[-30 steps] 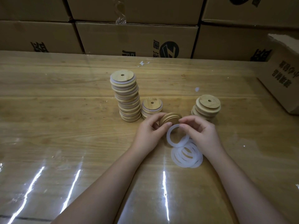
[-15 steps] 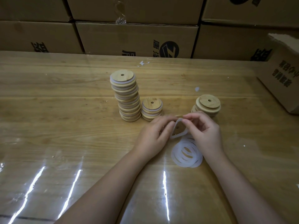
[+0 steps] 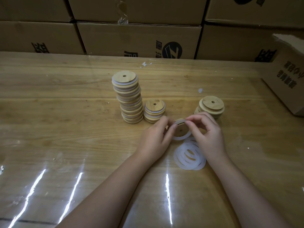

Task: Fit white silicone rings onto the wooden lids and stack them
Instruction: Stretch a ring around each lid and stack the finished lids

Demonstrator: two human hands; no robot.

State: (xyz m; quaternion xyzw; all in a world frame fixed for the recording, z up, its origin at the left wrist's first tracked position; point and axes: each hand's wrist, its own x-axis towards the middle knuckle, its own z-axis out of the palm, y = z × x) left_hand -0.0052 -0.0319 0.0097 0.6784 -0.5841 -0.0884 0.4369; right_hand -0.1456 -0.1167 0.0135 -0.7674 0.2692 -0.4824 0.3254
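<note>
Left grip [image 3: 154, 139] and right grip [image 3: 209, 134], fingers curled, pinching white ring [image 3: 180, 138] on wooden lid [image 3: 179, 132]

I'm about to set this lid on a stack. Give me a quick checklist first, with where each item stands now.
1. Seating of ring on lid: cannot tell; its upper edge is partly covered.
2. Grip: ok; left hand holds the lid, right hand pinches the ring.
3. Top of short stack free: ok.
4. Straightness of tall stack: not ok; lids staggered.
5. Supply of spare rings: ok.
6. Supply of bare lids: ok.
</note>
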